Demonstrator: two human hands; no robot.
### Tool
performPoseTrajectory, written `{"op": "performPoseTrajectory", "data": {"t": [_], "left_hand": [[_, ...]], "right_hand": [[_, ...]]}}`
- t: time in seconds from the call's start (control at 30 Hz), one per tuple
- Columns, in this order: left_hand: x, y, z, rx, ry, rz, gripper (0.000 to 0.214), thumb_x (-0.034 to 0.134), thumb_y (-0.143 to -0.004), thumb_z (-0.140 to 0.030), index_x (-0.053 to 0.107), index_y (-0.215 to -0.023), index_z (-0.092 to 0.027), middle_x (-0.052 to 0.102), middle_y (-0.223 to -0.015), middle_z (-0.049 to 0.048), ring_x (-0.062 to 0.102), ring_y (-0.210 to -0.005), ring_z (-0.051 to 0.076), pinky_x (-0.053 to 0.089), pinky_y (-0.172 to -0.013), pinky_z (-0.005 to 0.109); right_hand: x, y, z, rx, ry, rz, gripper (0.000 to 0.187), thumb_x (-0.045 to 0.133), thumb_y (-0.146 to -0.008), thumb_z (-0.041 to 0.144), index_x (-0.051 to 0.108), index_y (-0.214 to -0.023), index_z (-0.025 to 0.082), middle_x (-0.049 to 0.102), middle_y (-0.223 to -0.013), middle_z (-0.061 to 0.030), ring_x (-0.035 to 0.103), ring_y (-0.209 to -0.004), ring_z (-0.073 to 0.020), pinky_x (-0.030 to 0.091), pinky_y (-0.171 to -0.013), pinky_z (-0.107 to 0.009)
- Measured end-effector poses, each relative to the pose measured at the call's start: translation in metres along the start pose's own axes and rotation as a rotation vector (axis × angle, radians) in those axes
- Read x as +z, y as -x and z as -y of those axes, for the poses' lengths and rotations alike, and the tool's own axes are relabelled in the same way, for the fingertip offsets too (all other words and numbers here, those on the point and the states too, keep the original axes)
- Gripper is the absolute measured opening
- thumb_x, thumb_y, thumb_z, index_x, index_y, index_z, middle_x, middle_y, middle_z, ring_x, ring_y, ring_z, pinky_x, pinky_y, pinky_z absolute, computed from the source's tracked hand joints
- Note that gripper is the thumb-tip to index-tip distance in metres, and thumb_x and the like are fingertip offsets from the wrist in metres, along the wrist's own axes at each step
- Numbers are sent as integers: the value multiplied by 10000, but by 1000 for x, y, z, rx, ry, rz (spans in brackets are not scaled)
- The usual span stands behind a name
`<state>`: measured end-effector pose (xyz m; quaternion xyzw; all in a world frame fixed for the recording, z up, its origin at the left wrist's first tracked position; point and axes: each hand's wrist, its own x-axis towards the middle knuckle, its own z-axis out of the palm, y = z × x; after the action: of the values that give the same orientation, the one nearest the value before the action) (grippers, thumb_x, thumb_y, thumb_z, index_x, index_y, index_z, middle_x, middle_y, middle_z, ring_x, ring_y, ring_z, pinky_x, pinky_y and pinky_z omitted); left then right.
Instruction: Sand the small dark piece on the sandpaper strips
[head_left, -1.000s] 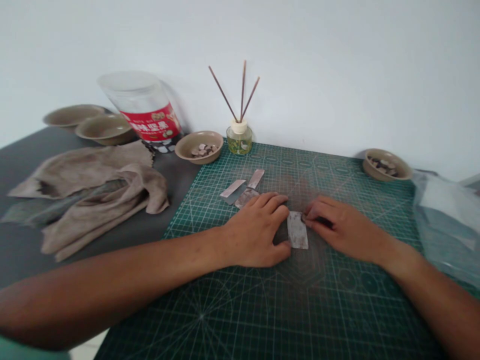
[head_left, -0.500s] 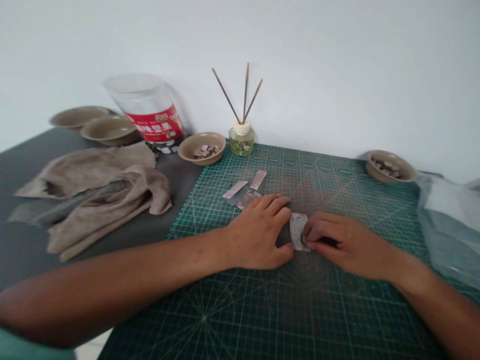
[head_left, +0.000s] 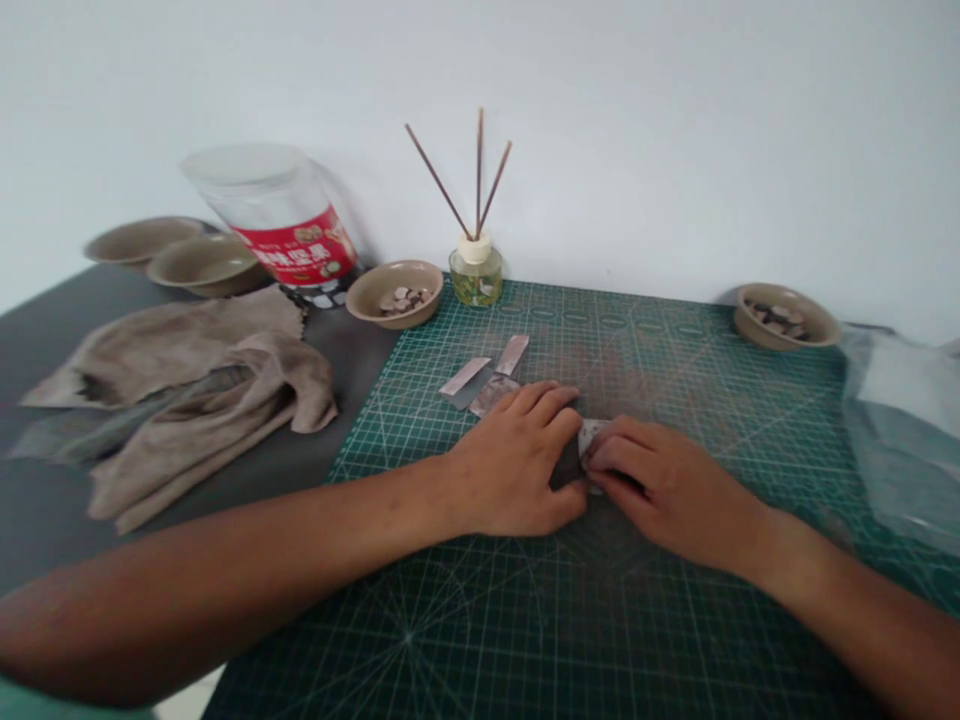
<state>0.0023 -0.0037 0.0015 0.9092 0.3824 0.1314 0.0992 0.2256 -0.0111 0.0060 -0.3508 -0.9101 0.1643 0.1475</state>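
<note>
My left hand [head_left: 525,460] lies palm down on the green cutting mat [head_left: 480,620], fingers stretched and thumb apart, pressing on a dark flat sheet partly hidden under it. Beside its thumb lies a pale grey, worn-looking sheet [head_left: 589,432], mostly covered by my right hand [head_left: 660,490]. The right fingers are pinched together and press down on this sheet; whatever they hold is hidden. Beyond my left fingertips are a mottled grey piece [head_left: 491,392] and two pale strips [head_left: 465,376], one tilted each way.
A bowl of small chips [head_left: 396,310] and a reed diffuser [head_left: 476,275] stand at the back. Another filled bowl [head_left: 784,335] is at right, near a plastic bag [head_left: 907,440]. Brown cloths [head_left: 195,400], a red-labelled jar [head_left: 300,245] and stacked bowls [head_left: 202,262] occupy the left.
My right hand has slid left across the pale grey sheet, closer to my left hand, and now covers more of it. The left hand stays in place; the view has shifted slightly.
</note>
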Motion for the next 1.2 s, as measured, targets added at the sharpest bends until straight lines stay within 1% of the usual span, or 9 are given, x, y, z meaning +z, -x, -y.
{"op": "performPoseTrajectory", "data": {"t": [0.1,0.2,0.3,0.4,0.5,0.7,1.0,1.2], "left_hand": [[1,0,0,0,0,4,507,623,-816,-438,559,-1224,-143,449,-1492,145,358,-1414,330,305,-1189,490],[1,0,0,0,6,9,524,614,-829,-458,550,-1243,-143,441,-1500,149,351,-1420,337,307,-1186,507],[0,0,0,1,9,12,525,609,-834,-459,549,-1245,-138,443,-1498,153,351,-1422,334,305,-1190,503],[0,0,0,-3,7,12,520,618,-825,-437,551,-1243,-135,441,-1501,155,352,-1422,335,303,-1193,500],[0,0,0,-1,6,14,518,614,-826,-431,550,-1246,-134,438,-1504,155,343,-1428,337,297,-1196,501],[0,-1,0,-3,4,21,516,613,-830,-432,546,-1246,-134,430,-1511,161,340,-1431,340,300,-1195,509],[-2,-1,1,10,5,25,515,628,-825,-414,538,-1248,-134,431,-1510,168,343,-1429,348,314,-1187,531],[-1,-3,2,15,7,16,498,628,-828,-397,540,-1244,-138,447,-1494,168,367,-1412,352,324,-1178,546]], "right_hand": [[4,-5,-3,77,37,-98,70,539,-974,175,608,-968,187,632,-988,-64,593,-916,-230,495,-841,-411],[1,-3,-11,118,22,-138,60,545,-971,165,595,-954,193,623,-978,-56,593,-886,-214,503,-807,-388],[-1,2,-13,74,-10,-122,72,537,-968,151,591,-955,195,618,-986,-60,591,-895,-214,510,-815,-391],[3,3,-7,18,-36,-97,88,516,-974,147,593,-962,187,619,-992,-70,591,-906,-221,519,-827,-408],[6,2,-4,-4,-78,-93,87,512,-978,150,590,-966,185,618,-995,-70,593,-906,-217,529,-821,-407],[7,0,-9,-3,-132,-110,67,532,-968,146,584,-969,188,610,-1003,-69,593,-917,-213,538,-830,-409],[7,-2,-8,20,-124,-115,60,548,-955,150,594,-959,188,607,-1010,-65,596,-924,-204,533,-836,-384],[7,-3,-7,31,-119,-117,78,561,-932,118,610,-948,177,602,-991,-56,598,-924,-191,518,-842,-355]]}}
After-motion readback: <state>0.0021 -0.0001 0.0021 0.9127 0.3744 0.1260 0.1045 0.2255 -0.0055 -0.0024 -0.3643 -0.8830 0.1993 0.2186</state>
